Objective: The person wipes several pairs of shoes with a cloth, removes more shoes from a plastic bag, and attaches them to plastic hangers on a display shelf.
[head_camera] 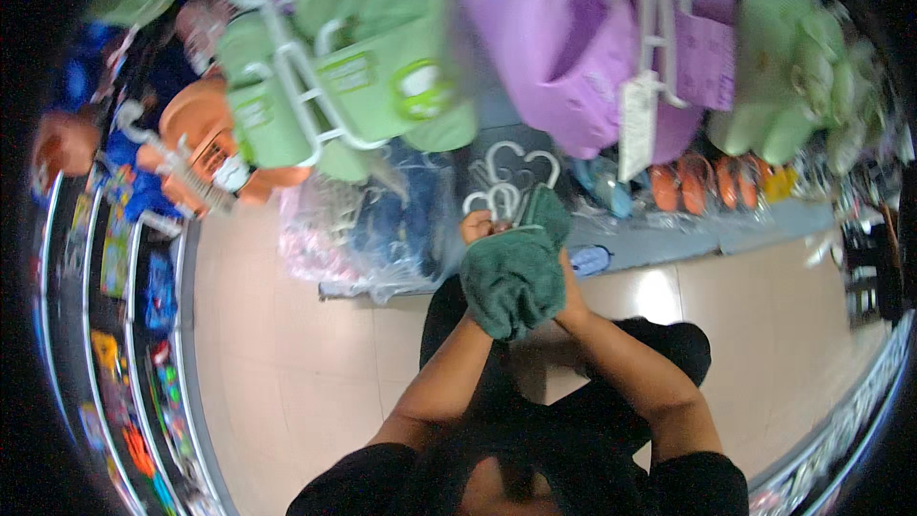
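A dark green, soft fabric item [512,283], perhaps slippers or a cloth, is bunched between my hands at the picture's middle. My left hand [476,227] grips it from the left, with fingers showing at its upper edge near several white plastic hooks [503,197]. On the other side my right hand [570,294] holds the same item, its fingers mostly hidden by the fabric. Another fold of green fabric [548,218] stands up behind. Whether the hooks are fixed to the green item is not clear.
Green slippers [380,86] and purple slippers [544,57] hang on white hangers ahead. Below them, plastic-wrapped dark blue goods [405,215] and orange footwear [691,186] lie on a low grey shelf [645,240]. Stocked shelves [132,315] flank the tiled floor [286,373].
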Demonstrator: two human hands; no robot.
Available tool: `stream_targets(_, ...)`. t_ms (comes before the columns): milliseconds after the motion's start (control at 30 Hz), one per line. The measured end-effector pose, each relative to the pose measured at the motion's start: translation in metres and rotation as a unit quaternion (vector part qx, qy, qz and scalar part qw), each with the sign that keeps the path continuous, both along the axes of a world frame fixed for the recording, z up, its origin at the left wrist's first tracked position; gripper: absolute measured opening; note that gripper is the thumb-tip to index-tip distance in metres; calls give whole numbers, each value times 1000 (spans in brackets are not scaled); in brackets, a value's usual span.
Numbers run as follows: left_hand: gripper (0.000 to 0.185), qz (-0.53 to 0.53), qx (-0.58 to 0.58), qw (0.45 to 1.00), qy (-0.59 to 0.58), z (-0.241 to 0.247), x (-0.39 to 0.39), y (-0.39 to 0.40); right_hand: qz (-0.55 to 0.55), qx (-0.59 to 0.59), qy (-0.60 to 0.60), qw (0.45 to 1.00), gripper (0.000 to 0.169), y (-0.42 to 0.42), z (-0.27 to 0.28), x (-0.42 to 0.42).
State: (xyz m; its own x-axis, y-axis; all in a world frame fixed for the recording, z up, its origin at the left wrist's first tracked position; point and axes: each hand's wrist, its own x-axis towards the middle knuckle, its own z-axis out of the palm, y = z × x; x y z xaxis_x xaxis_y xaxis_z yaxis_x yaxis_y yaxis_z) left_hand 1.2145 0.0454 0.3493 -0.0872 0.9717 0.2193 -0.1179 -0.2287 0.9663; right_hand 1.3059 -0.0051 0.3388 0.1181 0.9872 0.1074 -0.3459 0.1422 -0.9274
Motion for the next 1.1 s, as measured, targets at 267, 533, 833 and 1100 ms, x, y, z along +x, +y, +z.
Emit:
stream_targets(267,17,-43,-83,917,388,4,-125,18,-118,-186,-203,954,46,34,-8,86)
stream_targets(533,21,168,47,763,623,-63,-292,129,-69,-197,80,975,42,33,27,100)
stream_targets(833,45,-81,75,809,577,-83,-102,78,-38,43,355,933,52,0,93,182)
stream_targets(1100,66,-178,-82,728,657,-231,5,149,-85,-161,376,908,62,-13,48,180)
